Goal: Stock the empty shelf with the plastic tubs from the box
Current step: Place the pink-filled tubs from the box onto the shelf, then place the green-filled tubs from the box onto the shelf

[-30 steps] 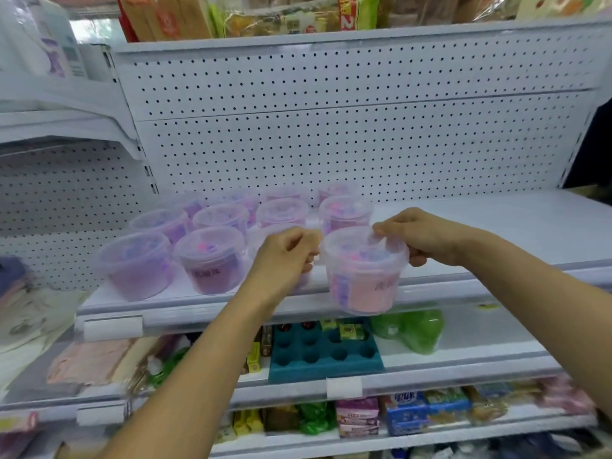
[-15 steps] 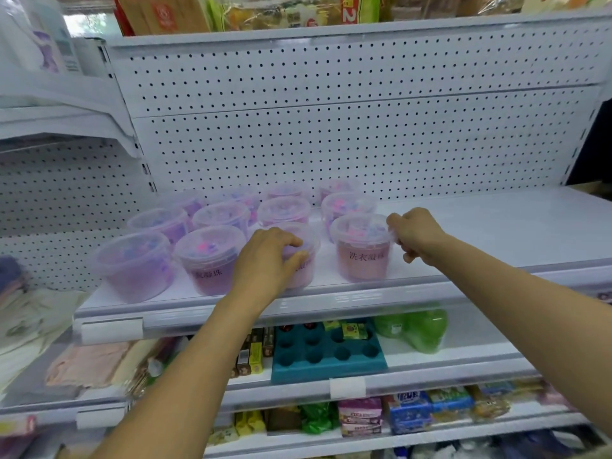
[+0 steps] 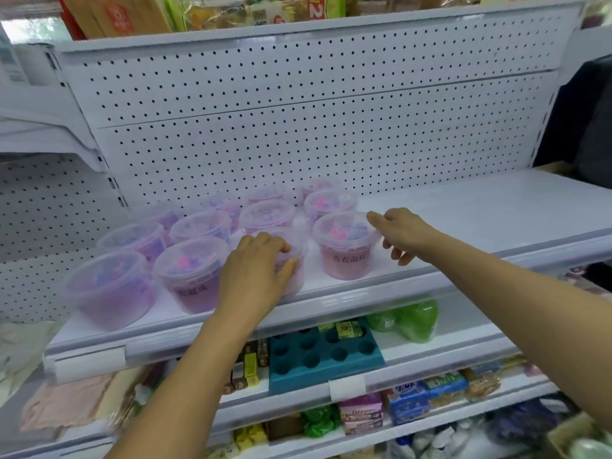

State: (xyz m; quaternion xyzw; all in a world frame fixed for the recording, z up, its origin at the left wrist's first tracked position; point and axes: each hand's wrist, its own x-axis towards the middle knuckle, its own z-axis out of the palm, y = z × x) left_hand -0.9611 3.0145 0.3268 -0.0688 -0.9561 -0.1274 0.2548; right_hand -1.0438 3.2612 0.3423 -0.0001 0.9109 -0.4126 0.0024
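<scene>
Several clear plastic tubs of pink and purple beads stand in rows on the left half of the white shelf (image 3: 480, 223). My left hand (image 3: 255, 273) is wrapped around a front-row tub (image 3: 298, 256), which rests on the shelf. To its right a pink tub (image 3: 346, 256) stands alone at the front. My right hand (image 3: 404, 233) hovers at that tub's right rim with its fingers spread, holding nothing. Two more front tubs (image 3: 109, 289) (image 3: 192, 276) stand further left. The box is out of view.
A white pegboard wall (image 3: 298, 144) backs the shelf, whose right half is bare. The shelf below holds a teal tray with holes (image 3: 324, 362) and green packs (image 3: 410, 319). Packaged goods fill the lowest shelf and the top shelf.
The pink tub, held in the air by both hands a second ago, now stands on the shelf. My right hand has let go of it. My left hand moved onto the neighbouring tub.
</scene>
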